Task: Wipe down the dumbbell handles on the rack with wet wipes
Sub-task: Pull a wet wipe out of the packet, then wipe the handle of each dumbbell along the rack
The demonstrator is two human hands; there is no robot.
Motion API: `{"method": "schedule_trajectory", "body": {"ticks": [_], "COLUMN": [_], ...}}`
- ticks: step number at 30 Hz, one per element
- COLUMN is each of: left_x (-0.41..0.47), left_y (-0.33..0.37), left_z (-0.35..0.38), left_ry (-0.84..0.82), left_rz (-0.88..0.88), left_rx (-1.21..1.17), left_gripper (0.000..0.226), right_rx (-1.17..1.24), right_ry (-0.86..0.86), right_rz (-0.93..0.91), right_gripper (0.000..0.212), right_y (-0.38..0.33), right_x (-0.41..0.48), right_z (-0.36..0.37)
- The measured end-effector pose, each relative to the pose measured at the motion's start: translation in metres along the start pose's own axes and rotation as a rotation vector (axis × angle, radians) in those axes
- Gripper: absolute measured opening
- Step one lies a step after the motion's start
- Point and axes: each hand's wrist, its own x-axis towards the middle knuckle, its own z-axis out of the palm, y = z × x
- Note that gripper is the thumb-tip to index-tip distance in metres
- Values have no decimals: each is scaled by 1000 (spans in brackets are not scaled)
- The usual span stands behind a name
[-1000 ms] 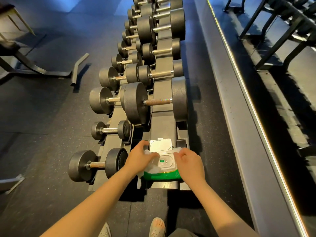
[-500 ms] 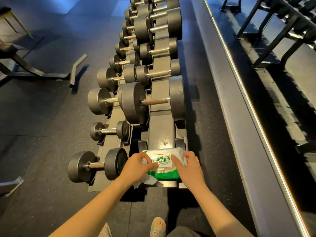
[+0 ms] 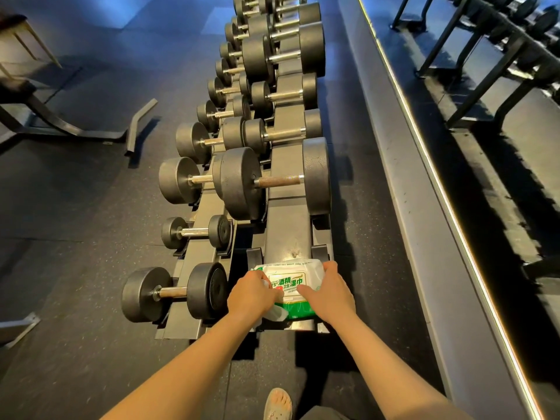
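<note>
A green and white wet wipes pack (image 3: pixel 289 275) lies on the near end of the dumbbell rack (image 3: pixel 285 237), lid down and label up. My left hand (image 3: pixel 253 294) sits at the pack's left edge, its curled fingers pinching a crumpled white wipe (image 3: pixel 277 314) that shows beneath it. My right hand (image 3: pixel 328 294) grips the pack's right side, thumb on top. The closest upper dumbbell has a knurled handle (image 3: pixel 278 180). A smaller dumbbell (image 3: pixel 172 294) lies on the lower tier, left of my hands.
Two tiers of black dumbbells run away from me along the rack. A bench frame (image 3: pixel 75 131) stands on the dark floor to the left. A raised ledge with a light strip (image 3: pixel 430 177) runs along the right. My foot (image 3: pixel 277 404) is below.
The pack's white flip lid, open a second ago, is now down and the printed label shows. Both hands stayed on the pack; the left keeps the pulled wipe.
</note>
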Motion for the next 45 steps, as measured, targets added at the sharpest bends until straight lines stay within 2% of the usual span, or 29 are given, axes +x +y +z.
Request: {"method": "schedule_trajectory", "body": {"ticks": [3,6,9,11,13,16,18,19,21,23,25,27,31,35,37,40,42,45], "left_x": [0,-15,-39,-54,-65,-81,-89,-89,-87,-77,-64,-47,-12,6,14,23,25,29], "left_y": [4,2,-4,-8,-13,-23,-31,-39,-60,-89,-121,-152,-209,-249,-262,-274,-278,-284], "left_z": [-6,-25,-56,-77,-92,-103,-106,-107,-112,-118,-130,-144,-182,-230,-249,-258,-255,-247], "left_ry": [-37,-7,21,-6,-54,-105,-72,-22,76,98,19,-116,-268,-375,-457,-555,-602,-589], "left_rz": [-38,-116,-204,-223,-167,-56,33,88,225,281,195,59,-66,-220,-268,-224,-183,-133], "left_rx": [-131,-522,-759,-837,-856,-949,-889,-792,-573,-465,-506,-598,-645,-772,-827,-713,-637,-521], "left_gripper": [29,17,5,21,40,49,44,39,28,19,8,8,3,24,32,37,31,21], "right_rx": [85,170,151,253,458,789,1065,1149,1158,1097,1100,1103,1103,1191,1139,984,930,1030], "right_ry": [3,41,243,367,283,-145,-387,-422,-379,-353,-374,-390,-298,-125,-17,94,138,186], "right_rz": [6,6,-23,-87,-117,-57,48,92,141,143,142,153,225,280,257,238,253,411], "right_gripper": [61,53,39,26,12,14,24,25,23,21,19,18,32,29,28,15,16,17], "right_y": [6,11,10,-2,-29,-70,-88,-93,-100,-108,-123,-140,-187,-235,-250,-262,-258,-243], "right_x": [2,-6,-20,-34,-55,-82,-96,-102,-110,-117,-123,-128,-135,-146,-151,-162,-162,-156], "right_z": [-1,-2,-14,-22,-19,11,39,53,78,100,121,145,214,283,306,320,325,332]}}
